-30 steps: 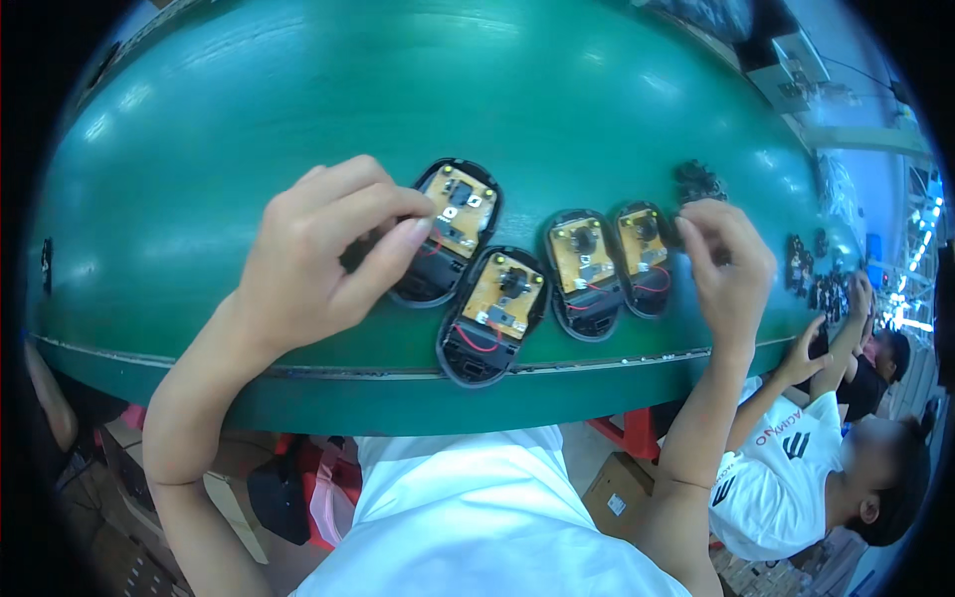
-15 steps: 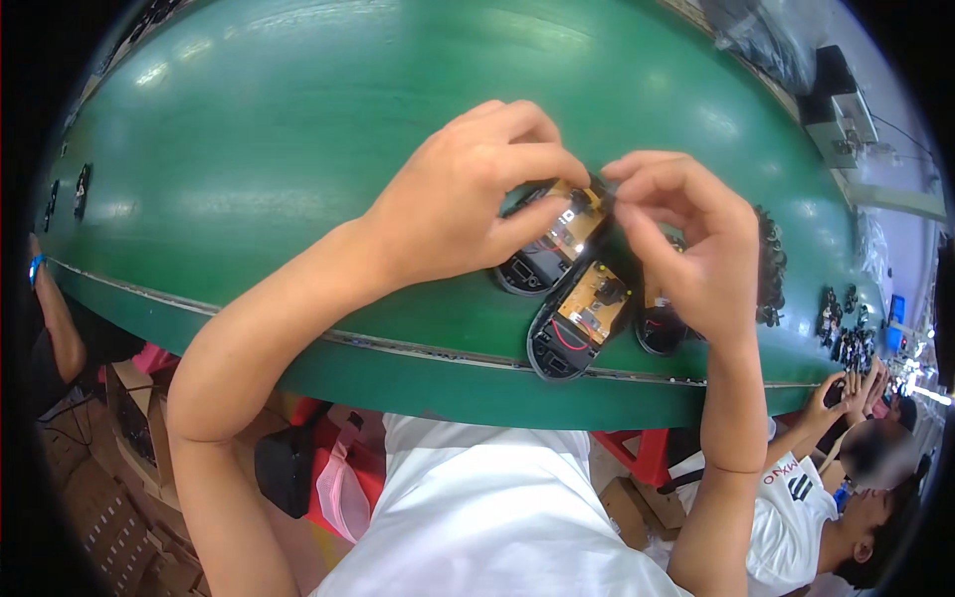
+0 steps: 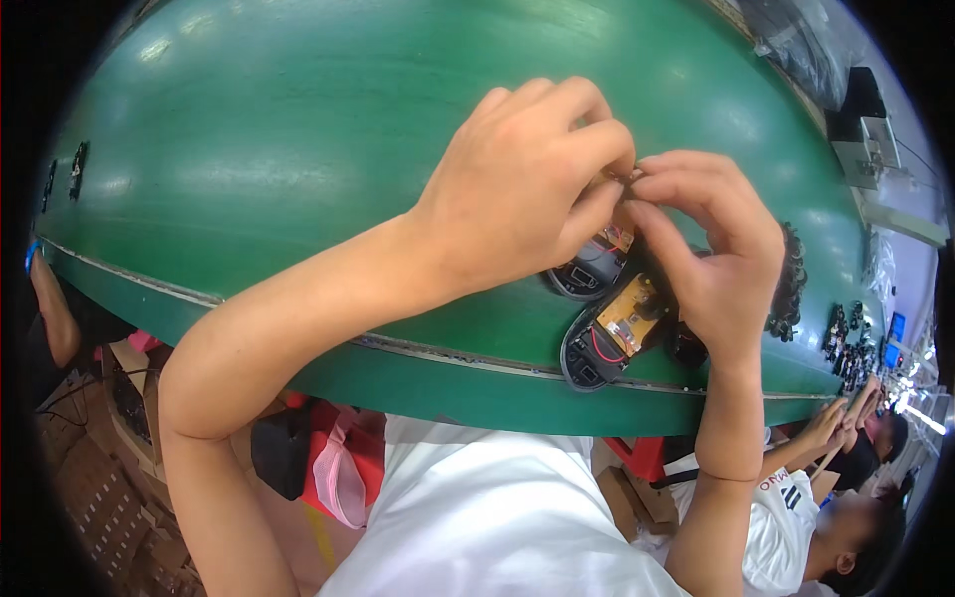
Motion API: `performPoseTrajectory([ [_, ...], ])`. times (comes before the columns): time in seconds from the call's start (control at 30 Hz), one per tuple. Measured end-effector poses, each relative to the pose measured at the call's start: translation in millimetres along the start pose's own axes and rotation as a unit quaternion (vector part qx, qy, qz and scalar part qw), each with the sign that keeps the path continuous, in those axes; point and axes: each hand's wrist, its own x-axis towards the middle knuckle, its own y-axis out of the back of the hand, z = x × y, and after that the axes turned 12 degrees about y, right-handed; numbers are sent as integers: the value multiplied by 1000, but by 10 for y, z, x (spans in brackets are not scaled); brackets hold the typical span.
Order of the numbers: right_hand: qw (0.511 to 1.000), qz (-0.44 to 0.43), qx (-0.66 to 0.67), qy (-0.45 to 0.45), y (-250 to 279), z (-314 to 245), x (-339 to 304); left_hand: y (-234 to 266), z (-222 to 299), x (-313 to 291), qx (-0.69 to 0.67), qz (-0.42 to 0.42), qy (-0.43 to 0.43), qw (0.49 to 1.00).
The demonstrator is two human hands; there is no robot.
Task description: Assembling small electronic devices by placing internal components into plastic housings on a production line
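Observation:
My left hand (image 3: 537,184) and my right hand (image 3: 711,244) meet above the green table, fingers closed and fingertips pinched together. Between the fingertips is a small dark part, too hidden to name. Just below them lie opened computer mouse bases: a black one (image 3: 587,277) partly covered by my left hand, and another (image 3: 622,333) in plain view, with a tan circuit board and a red wire. A third dark base (image 3: 688,346) is mostly hidden behind my right hand.
The green table (image 3: 298,179) curves around me. Small black parts (image 3: 788,284) are heaped right of my right hand, with more (image 3: 851,343) farther right. Dark pieces (image 3: 78,169) lie far left. A person in a white shirt (image 3: 786,517) works at right; another person's arm (image 3: 55,308) shows at left.
My left hand has moved right, off the mouse base's board, and its fingertips now meet those of my right hand. The view has shifted slightly.

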Motion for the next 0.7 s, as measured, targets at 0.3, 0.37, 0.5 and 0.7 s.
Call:
performPoseTrajectory([
  [0.3,999,21,-30,-6,-1,39,40,-81,-19,46,1,31,-9,999],
  [0.37,998,39,20,-36,-13,38,28,-78,-30,49,-2,26,-11,1000],
  [0.5,979,98,139,-115,-57,-6,1,-90,-35,55,-6,13,-12,1000],
  [0.7,998,-14,-54,7,58,54,-39,-135,-44,89,-16,14,-21,1000],
])
